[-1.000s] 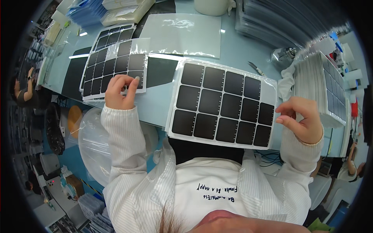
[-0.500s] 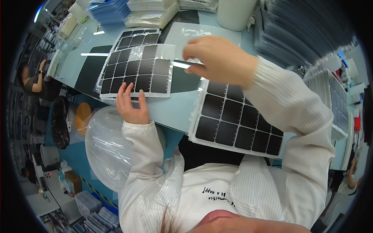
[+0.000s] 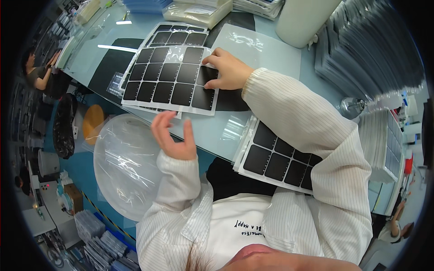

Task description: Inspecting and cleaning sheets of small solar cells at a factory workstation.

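Note:
A pale sheet bearing rows of black rounded squares lies on a pile of similar sheets at the table's left front edge. One place in its top row shows no black square. My right hand is at the sheet's right side; its thumb and forefinger are apart, touching near the upper and lower edges of a black square. My left hand hovers just in front of the table edge, fingers spread and holding nothing. Beneath my right forearm lies another pile of black-square sheets, partly hidden by the sleeve.
A smooth translucent sheet lies behind my right hand. Farther back stand a white cylinder and stacked packets. Dark clear-edged sheets are piled at right, near a glass bottle. A plastic-lined round bin stands below the table edge.
My right hand has come down and left from above the table onto the sheet's right side. My left hand has lifted off the sheet's front edge and drawn back toward me.

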Demonstrator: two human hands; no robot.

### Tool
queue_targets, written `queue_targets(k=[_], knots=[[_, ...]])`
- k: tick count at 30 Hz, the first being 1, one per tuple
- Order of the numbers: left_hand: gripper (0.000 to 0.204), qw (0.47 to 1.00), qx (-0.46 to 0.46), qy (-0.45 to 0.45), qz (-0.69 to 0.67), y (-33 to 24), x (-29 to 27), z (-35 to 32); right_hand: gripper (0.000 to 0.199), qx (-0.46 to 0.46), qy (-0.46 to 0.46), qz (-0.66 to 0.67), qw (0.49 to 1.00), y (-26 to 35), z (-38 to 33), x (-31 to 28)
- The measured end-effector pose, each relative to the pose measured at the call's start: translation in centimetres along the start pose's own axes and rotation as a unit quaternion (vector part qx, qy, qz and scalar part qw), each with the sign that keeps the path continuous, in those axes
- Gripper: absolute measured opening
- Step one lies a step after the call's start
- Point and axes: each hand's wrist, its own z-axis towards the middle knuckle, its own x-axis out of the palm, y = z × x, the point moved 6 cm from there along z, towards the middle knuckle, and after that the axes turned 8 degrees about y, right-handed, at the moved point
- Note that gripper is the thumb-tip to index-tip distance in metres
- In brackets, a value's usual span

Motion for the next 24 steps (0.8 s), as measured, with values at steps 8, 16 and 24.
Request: queue_targets(k=[8, 16, 24], knots=[[0.062, 0.733, -0.261, 0.125, -0.616, -0.4, 2.3, -3.0, 0.049, 0.008, -0.021, 0.027, 0.999, 0.0, -0.5, 0.4], [0.051, 0.594, -0.367, 0.091, -0.71, 0.1, 4.9, -1.6, 0.041, 0.02, -0.053, 0.047, 0.997, -0.3, -0.6, 0.5], [0.033, 0.574, -0.348, 0.128, -0.73, -0.4, 7.3, 1.9, 0.05, 0.024, -0.053, 0.104, 0.993, -0.5, -0.1, 0.3]])
